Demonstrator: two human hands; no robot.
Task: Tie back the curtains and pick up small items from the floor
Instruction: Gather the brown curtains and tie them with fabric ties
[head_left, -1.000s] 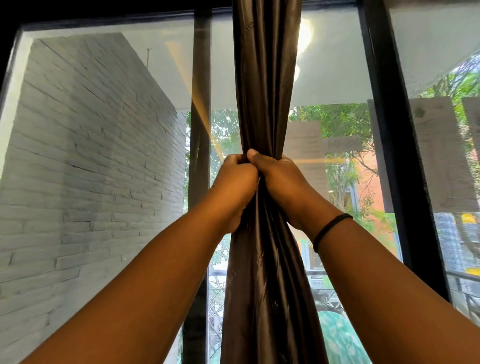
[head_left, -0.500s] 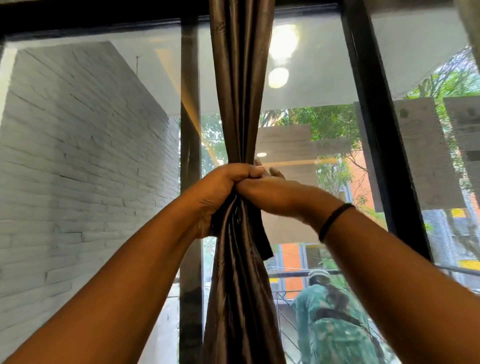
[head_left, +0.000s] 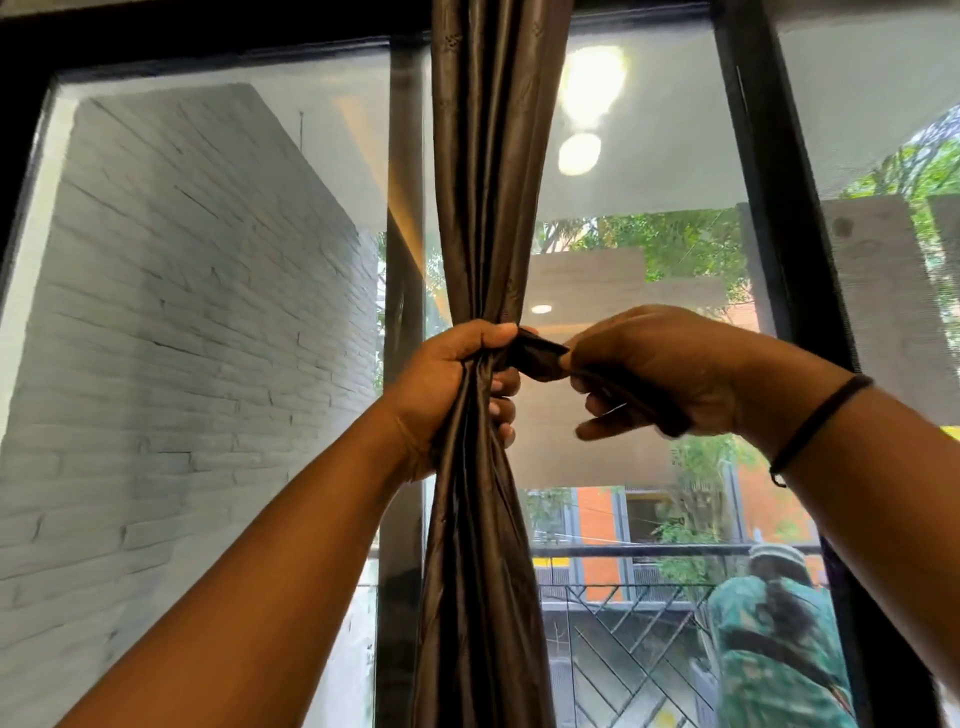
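Observation:
A dark brown satin curtain (head_left: 488, 171) hangs gathered into a narrow bunch in front of the window. My left hand (head_left: 447, 384) grips the bunch at its waist, fingers wrapped round the fabric. A dark fabric tie strap (head_left: 535, 356) leads from that waist to the right. My right hand (head_left: 654, 369) pinches the strap and holds it out to the right of the curtain, about a hand's width away. A black band circles my right wrist.
Black window frame posts (head_left: 779, 249) stand right of the curtain and a slimmer post (head_left: 400, 260) just behind its left side. Through the glass are a white brick wall (head_left: 171, 338), a balcony railing (head_left: 623, 613) and a person in green (head_left: 769, 639) outside.
My right hand has drawn away from the curtain to the right, pulling the tie strap out with it. My left hand keeps its grip on the bunch. The view has tilted slightly.

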